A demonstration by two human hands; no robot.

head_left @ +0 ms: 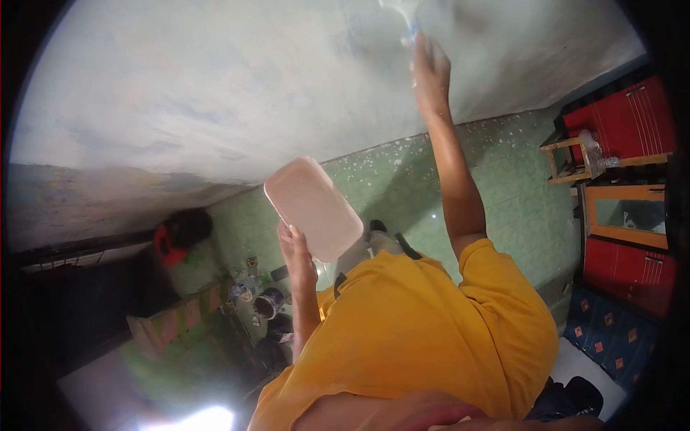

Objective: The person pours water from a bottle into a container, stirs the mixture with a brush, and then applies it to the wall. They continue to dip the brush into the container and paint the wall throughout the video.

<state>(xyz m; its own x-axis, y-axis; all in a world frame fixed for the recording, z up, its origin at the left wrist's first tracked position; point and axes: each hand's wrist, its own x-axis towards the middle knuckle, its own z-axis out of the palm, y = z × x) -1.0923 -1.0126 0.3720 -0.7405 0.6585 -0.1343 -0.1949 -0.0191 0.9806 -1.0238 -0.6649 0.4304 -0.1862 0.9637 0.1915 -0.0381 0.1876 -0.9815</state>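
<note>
My left hand (pixel 297 251) grips the near edge of a pale pinkish, rounded rectangular plastic tray (pixel 316 208), tilted in front of my body. The thumb lies over its rim and the other fingers are hidden beneath. My right hand (pixel 432 75) is stretched far up against the whitish wall (pixel 237 79), closed round a small hand tool (pixel 412 30). Its pale head is blurred and overlaps the wall, so I cannot tell whether it is a brush or a scraper. White specks dot the skin of that hand.
White spatters lie on the green tiled floor (pixel 392 172) along the wall's foot. Red cabinets (pixel 622 118) and a wooden stool (pixel 564 161) stand on the right. To the lower left are a dark bucket (pixel 269 303), several small items and a low wooden panel (pixel 176 320).
</note>
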